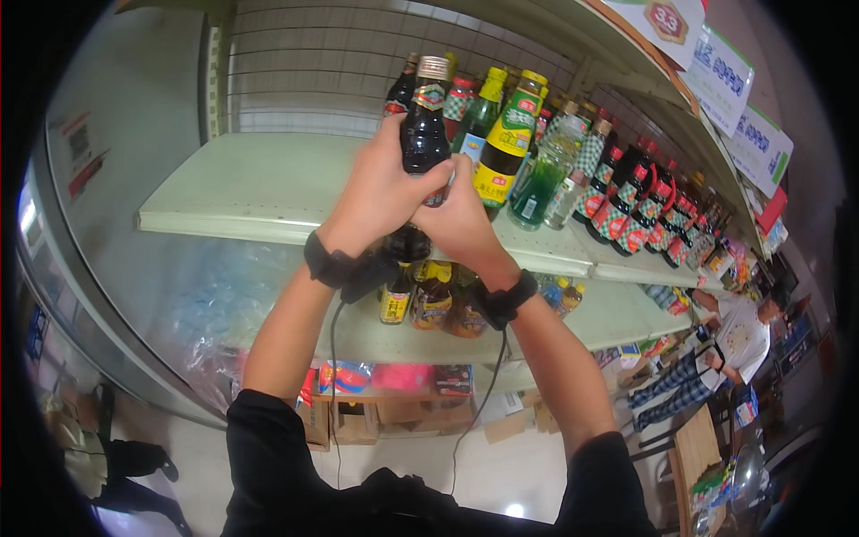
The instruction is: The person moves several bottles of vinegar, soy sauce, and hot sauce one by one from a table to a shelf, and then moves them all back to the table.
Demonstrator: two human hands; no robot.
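Both my hands are wrapped around a dark glass sauce bottle [425,137] with a pale metal cap and a neck label. My left hand [371,191] clasps its left side, the thumb across the front. Against the lower right side lies my right hand [463,218]. The bottle is upright or nearly so in front of the shelf edge, its main label mostly hidden by my fingers. Just behind it are another dark bottle [401,88], a green glass bottle [478,119] with a yellow cap and a yellow-labelled bottle [508,137].
Several red-labelled bottles [633,215] line the right of the metal shelf [268,178]. The lower shelf holds small bottles [431,299] and clear plastic wrap [221,302]. Cables hang from my wrist straps [335,262]. A person [728,342] stands at right; another person's legs [134,463] show at lower left.
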